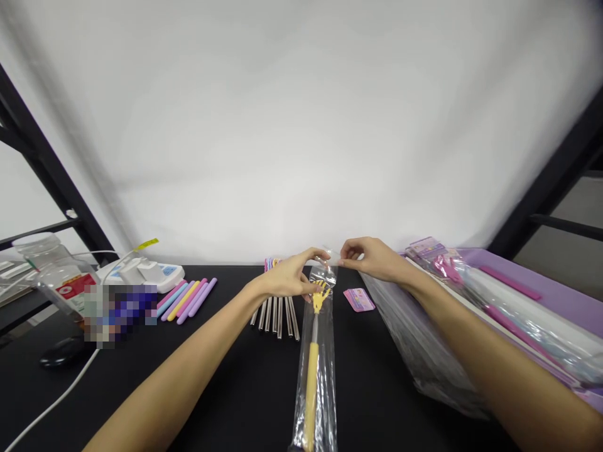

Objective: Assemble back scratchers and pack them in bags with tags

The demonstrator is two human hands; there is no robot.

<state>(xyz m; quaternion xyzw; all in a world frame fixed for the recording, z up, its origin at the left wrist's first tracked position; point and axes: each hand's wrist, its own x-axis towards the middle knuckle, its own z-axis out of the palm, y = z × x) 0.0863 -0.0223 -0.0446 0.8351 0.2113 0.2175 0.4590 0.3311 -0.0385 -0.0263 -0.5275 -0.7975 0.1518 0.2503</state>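
Note:
A yellow back scratcher point(311, 370) with a hand-shaped head lies lengthwise inside a long clear plastic bag point(328, 358) on the black table. My left hand point(289, 274) grips the bag near its upper end, thumb beside the scratcher's head and fingers at the top. To the right, my right hand point(372, 256) pinches a thin, clear piece at the bag's top end; whether it is the flap or a peel-off strip I cannot tell. Several metal rods with colourful heads point(279, 317) lie left of the bag, their heads partly behind my left hand. Small pink printed cards point(359, 299) are stacked to the right.
Several pastel tubes point(188, 301) lie at the left, near a white power strip point(162, 274), a clear jar point(63, 276) and a black mouse point(66, 353). On the right, empty clear bags point(424, 351) lie beside a purple bin point(499, 260) holding packed scratchers.

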